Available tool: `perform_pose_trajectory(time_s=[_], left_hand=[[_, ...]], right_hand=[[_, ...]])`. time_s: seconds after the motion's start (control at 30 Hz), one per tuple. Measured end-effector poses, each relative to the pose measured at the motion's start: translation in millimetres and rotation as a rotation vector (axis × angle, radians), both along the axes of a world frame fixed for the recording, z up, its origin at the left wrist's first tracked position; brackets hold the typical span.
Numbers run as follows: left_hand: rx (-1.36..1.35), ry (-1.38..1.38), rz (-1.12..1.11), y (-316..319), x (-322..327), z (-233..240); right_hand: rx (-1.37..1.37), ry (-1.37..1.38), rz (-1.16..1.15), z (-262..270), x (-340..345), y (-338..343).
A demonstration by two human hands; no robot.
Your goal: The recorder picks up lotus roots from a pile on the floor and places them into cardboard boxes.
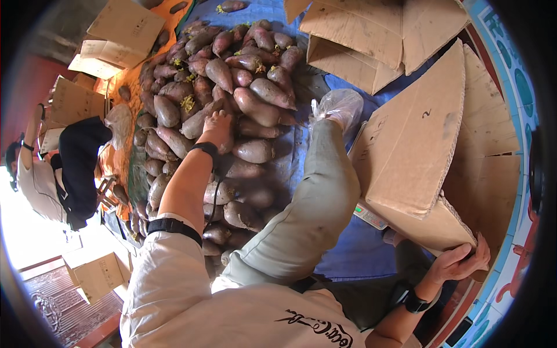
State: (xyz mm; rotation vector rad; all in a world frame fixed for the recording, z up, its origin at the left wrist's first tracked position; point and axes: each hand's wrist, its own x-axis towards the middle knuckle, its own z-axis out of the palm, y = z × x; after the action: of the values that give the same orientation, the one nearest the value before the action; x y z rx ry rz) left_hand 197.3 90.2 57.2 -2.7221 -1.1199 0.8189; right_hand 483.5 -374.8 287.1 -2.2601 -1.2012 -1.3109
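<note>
A large heap of sweet potatoes (256, 104) with reddish-brown skins lies before me, a few with yellowish sprouts. Reaching into its middle, my left hand (217, 130) has its fingers curled over a long sweet potato (198, 122) that still lies among the others. On my right stands an open cardboard box (404, 143) with raised flaps. My right hand (461, 261) grips the near edge of this box, thumb on one side. Beneath the box, a scale (370, 216) shows a lit green display. The box's inside is mostly hidden.
My leg (322, 182), its foot in a clear plastic bag (343, 108), stands between heap and box. More open cartons (357, 35) lie at the back right on a blue tarp (352, 252). Another person (56, 174) sits at the left near cardboard boxes (78, 102).
</note>
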Motion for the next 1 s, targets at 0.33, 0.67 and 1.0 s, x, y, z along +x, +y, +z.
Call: perform_pose_trajectory(time_s=[0.33,0.67,1.0], left_hand=[[0.000,0.064,-0.001,-2,3,4],[0.013,0.054,0.085,-48,-41,13],[-0.086,-0.141,0.331,-83,-86,0]], right_hand=[[0.005,0.025,0.006,0,-1,-3],[-0.011,0.033,0.023,1,-2,-3],[0.000,0.023,0.040,2,-1,1]])
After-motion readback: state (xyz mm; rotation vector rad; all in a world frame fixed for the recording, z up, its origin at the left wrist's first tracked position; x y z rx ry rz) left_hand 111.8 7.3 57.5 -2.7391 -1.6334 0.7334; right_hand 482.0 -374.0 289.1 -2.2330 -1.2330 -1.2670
